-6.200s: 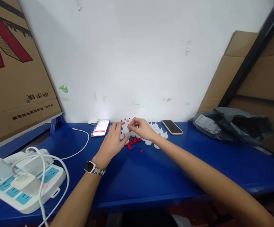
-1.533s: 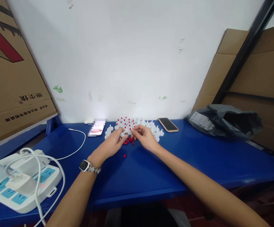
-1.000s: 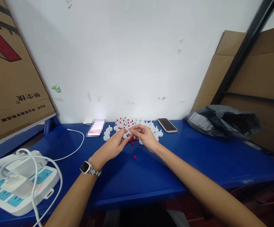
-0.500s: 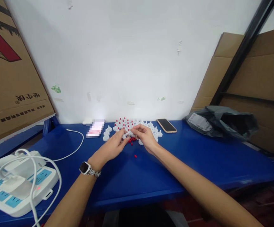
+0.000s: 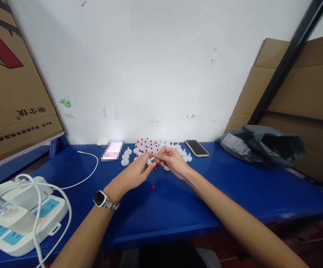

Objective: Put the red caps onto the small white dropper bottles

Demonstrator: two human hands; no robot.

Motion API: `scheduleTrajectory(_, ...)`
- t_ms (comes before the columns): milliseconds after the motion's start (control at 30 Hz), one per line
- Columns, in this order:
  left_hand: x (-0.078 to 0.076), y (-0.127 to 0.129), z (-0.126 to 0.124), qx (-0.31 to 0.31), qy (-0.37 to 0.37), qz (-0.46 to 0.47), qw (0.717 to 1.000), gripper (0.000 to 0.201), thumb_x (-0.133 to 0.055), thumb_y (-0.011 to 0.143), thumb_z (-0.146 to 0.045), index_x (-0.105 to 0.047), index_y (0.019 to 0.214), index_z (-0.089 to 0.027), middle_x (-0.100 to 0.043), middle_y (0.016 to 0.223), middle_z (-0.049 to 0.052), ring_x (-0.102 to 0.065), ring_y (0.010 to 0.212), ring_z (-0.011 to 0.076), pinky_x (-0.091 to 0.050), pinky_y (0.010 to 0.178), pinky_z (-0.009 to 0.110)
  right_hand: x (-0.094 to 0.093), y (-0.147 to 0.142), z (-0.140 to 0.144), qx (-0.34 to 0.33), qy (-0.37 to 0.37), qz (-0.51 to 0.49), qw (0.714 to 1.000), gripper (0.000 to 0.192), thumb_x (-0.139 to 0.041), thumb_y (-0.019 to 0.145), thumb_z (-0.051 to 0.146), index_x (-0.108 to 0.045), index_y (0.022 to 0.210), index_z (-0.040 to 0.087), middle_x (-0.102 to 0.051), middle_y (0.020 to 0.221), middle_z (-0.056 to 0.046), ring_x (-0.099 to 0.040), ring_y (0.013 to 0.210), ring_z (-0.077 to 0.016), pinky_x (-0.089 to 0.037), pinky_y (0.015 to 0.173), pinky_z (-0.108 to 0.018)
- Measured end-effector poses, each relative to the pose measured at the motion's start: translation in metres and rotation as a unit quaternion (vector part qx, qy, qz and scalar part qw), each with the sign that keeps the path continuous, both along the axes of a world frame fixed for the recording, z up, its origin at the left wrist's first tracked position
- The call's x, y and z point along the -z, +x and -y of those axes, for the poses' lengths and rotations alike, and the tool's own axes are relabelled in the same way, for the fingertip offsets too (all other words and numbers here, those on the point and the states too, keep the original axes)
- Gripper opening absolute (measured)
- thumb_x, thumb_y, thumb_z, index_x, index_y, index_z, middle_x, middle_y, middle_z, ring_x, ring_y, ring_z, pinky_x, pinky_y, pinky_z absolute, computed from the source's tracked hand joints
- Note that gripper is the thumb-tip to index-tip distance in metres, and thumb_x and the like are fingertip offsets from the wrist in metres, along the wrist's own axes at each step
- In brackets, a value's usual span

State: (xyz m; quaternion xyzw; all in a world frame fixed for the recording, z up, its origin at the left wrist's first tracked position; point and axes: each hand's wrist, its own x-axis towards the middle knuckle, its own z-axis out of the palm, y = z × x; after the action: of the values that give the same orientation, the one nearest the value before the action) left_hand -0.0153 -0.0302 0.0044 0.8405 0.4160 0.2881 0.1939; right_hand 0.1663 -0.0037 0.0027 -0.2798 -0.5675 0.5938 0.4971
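Observation:
Both hands meet over the middle of the blue table (image 5: 178,208). My left hand (image 5: 135,174), with a watch on its wrist, pinches a small white plastic cap (image 5: 149,161). My right hand (image 5: 172,160) has its fingertips closed at that cap's tip, apparently on a tiny red piece that is too small to make out. Behind the hands stands a cluster of white caps (image 5: 156,146), several of them with red tips. One loose red piece (image 5: 153,187) lies on the table just in front of the hands.
A lit phone (image 5: 111,151) and a white cable (image 5: 90,168) lie at the left. A dark phone (image 5: 196,147) lies at the right, with a grey plastic bag (image 5: 264,143) beyond it. A white power strip (image 5: 19,217) sits front left. Cardboard (image 5: 13,85) leans on both sides.
My hands have drawn slightly closer together and toward me, still working on a white cap. The view has shifted a little, so the loose red piece sits further left.

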Motion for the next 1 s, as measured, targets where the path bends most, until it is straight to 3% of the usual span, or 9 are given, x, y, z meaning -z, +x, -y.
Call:
scheduleTrajectory(300,0.007,-0.003,-0.005,-0.004,0.003,-0.01,1.0,0.029,-0.039,0.098,-0.043,-0.045,0.114,-0.019,-0.062,0.085,0.004,-0.059,0.074,0.02,-0.043,0.067,0.033,0.001,0.002,0.0,-0.007,0.041,0.042,0.998,0.038,-0.08,0.068,0.046,-0.057,0.075,0.018,-0.065,0.065,0.001,-0.051,0.052,-0.0089,-0.039,0.053,-0.024)
scheduleTrajectory(467,0.004,-0.005,-0.003,0.011,-0.009,-0.001,1.0,0.025,-0.037,0.099,-0.04,-0.045,0.111,-0.02,-0.063,0.094,0.008,-0.06,0.08,0.0212,-0.044,0.07,0.034,-0.002,-0.001,0.005,-0.008,0.052,0.054,0.997,0.039,-0.08,0.069,0.047,-0.054,0.071,0.019,-0.063,0.063,0.001,-0.051,0.052,-0.0093,-0.039,0.053,-0.024)
scheduleTrajectory(600,0.003,-0.006,-0.003,0.012,-0.021,0.0,1.0,0.023,-0.039,0.097,-0.041,-0.045,0.105,-0.021,-0.063,0.089,0.006,-0.061,0.077,0.0213,-0.045,0.069,0.034,-0.002,-0.004,0.009,-0.002,0.055,0.066,0.996,0.039,-0.08,0.068,0.048,-0.053,0.07,0.019,-0.061,0.061,0.002,-0.05,0.052,-0.0092,-0.039,0.053,-0.024)
scheduleTrajectory(733,0.005,-0.002,-0.002,0.024,-0.04,0.018,0.999,0.033,-0.041,0.097,-0.041,-0.04,0.122,-0.019,-0.065,0.089,0.005,-0.062,0.072,0.0201,-0.046,0.067,0.032,-0.002,-0.005,0.009,-0.006,0.065,0.074,0.995,0.04,-0.079,0.069,0.05,-0.052,0.071,0.019,-0.06,0.061,0.003,-0.051,0.053,-0.0097,-0.039,0.054,-0.025)
scheduleTrajectory(833,0.005,-0.004,-0.003,-0.023,-0.012,0.008,1.0,0.061,-0.051,0.092,-0.044,-0.028,0.141,-0.017,-0.063,0.082,0.003,-0.061,0.069,0.0205,-0.044,0.065,0.031,-0.004,-0.004,0.001,0.01,0.094,0.079,0.992,0.039,-0.076,0.071,0.05,-0.052,0.072,0.02,-0.059,0.062,0.003,-0.051,0.054,-0.0103,-0.04,0.055,-0.025)
scheduleTrajectory(900,0.004,-0.012,-0.006,-0.068,0.026,0.001,0.997,0.069,-0.056,0.088,-0.045,-0.026,0.143,-0.016,-0.062,0.084,0.003,-0.06,0.071,0.0205,-0.044,0.065,0.031,-0.008,-0.003,-0.01,0.044,0.122,0.09,0.987,0.035,-0.074,0.073,0.048,-0.053,0.073,0.02,-0.059,0.062,0.003,-0.052,0.054,-0.0107,-0.04,0.055,-0.025)
scheduleTrajectory(1000,0.001,-0.032,-0.015,-0.131,0.039,-0.034,0.99,0.04,-0.051,0.089,-0.042,-0.049,0.12,-0.017,-0.06,0.077,0.002,-0.058,0.066,0.0196,-0.04,0.06,0.029,-0.013,-0.007,-0.034,0.095,0.168,0.122,0.974,0.027,-0.07,0.077,0.042,-0.055,0.077,0.019,-0.061,0.064,0.002,-0.055,0.057,-0.0119,-0.041,0.055,-0.025)
